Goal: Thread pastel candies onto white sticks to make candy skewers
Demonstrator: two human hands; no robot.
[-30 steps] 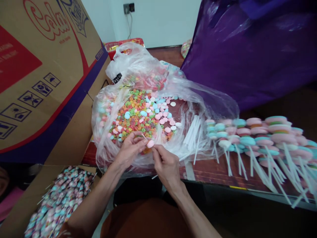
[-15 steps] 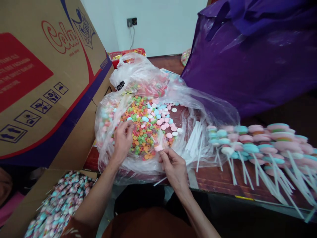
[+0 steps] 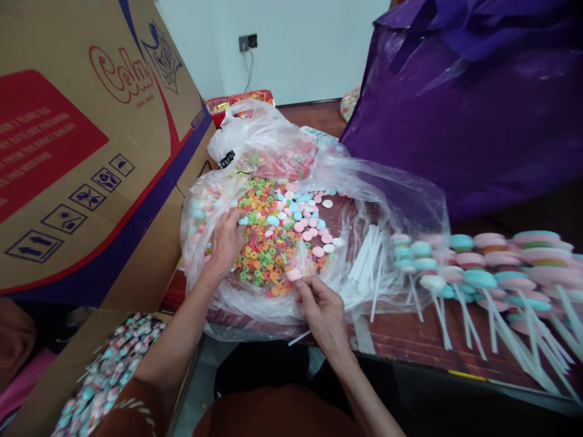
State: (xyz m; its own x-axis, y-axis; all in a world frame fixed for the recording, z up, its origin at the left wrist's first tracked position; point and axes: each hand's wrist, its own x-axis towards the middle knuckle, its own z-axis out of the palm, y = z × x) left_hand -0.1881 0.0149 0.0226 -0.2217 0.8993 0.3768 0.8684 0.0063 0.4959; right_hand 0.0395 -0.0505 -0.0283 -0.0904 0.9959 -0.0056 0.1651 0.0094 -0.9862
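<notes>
My right hand (image 3: 322,306) pinches a candy lollipop just below a pink candy tablet (image 3: 294,275). Its white stick (image 3: 299,338) pokes out beneath the palm. Over the left side of the candy pile, my left hand (image 3: 226,241) has curled fingers, their tips at a blue candy tablet (image 3: 243,221); the thumb is partly hidden. Around both hands lie small ring candies (image 3: 262,258) in orange, green and yellow. Pink, white and blue tablets (image 3: 312,227) lie loose to their right. All of these rest on a spread clear plastic bag (image 3: 255,312).
White sticks (image 3: 367,261) lie right of the candy, beside rows of stacked-candy lollipops (image 3: 483,276). A big cardboard box (image 3: 136,212) stands left. Below it, an open carton holds wrapped lollipops (image 3: 112,370). A purple bag (image 3: 464,115) is at back right; a red basket (image 3: 218,108) sits behind.
My left hand has moved slightly away from me, its fingertips now at the blue tablet. My right hand keeps its pinch on the lollipop. The whole view has shifted slightly.
</notes>
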